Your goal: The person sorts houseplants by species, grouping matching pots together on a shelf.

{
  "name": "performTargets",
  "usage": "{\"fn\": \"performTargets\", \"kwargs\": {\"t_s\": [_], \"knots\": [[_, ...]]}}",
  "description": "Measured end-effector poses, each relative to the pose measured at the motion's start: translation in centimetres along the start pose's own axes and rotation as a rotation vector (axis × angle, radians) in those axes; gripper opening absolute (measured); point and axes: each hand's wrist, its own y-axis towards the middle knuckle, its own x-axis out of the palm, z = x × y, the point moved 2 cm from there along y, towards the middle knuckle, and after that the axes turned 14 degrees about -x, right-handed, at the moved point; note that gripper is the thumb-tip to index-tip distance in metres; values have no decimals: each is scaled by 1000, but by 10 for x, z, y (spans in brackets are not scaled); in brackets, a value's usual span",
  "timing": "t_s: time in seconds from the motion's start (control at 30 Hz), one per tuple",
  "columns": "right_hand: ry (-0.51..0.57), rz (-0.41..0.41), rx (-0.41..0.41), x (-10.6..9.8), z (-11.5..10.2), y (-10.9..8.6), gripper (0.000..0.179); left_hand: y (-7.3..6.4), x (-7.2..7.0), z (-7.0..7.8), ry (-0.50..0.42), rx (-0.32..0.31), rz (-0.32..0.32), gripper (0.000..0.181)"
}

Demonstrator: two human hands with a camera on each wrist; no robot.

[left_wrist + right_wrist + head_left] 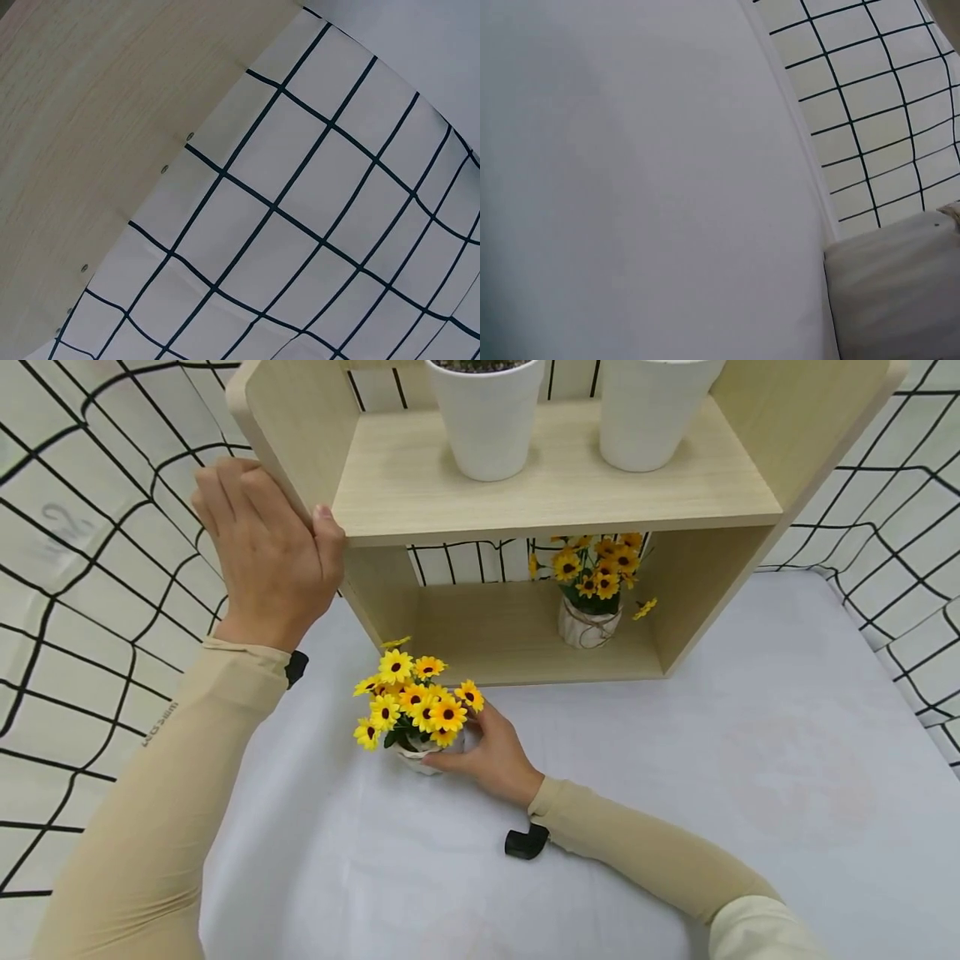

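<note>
Yellow artificial sunflowers (423,702) stand in a small white pot (415,760) in front of the shelf's lower left corner. My right hand (498,760) grips that pot from the right, thumb at the near side, while the blossoms hide part of its fingers. Up on the left, my left hand (273,543) holds the side panel of the pale wooden shelf (555,514), its thumb at the front edge. In the left wrist view only the wooden panel (112,127) shows, without the hand.
A second sunflower pot (588,622), tied with twine, stands inside the lower compartment at right. Two white pots (487,422) sit on the upper board. Black wire grid (90,610) flanks both sides of the white-covered table (600,735).
</note>
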Motion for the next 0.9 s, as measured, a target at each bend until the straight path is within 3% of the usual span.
{"fn": "performTargets", "kwargs": {"t_s": [0.43, 0.9], "knots": [[32, -39, 6, -2, -3, 2, 76, -1, -3, 0, -1, -13, -11, 47], [37, 25, 13, -8, -6, 1, 74, 0, -2, 1, 14, 0, -20, 48]]}}
